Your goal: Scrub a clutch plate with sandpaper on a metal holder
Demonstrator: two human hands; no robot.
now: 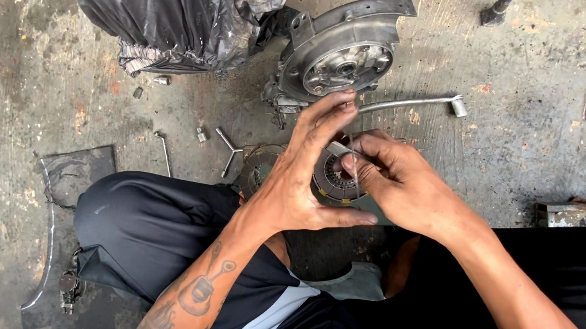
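Just below the engine casing (339, 53), the left hand (304, 166) cradles a round clutch assembly (334, 181), likely heavy, rigid and greasy, best gripped by its rim, while the right hand (394, 177) fingers pinch a thin wire-like piece.

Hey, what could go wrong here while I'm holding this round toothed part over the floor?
The round toothed part sits only between the fingertips of the left hand and right hand, so it might slip onto the gritty concrete floor. The small sockets lying loose there could get lost or kicked.
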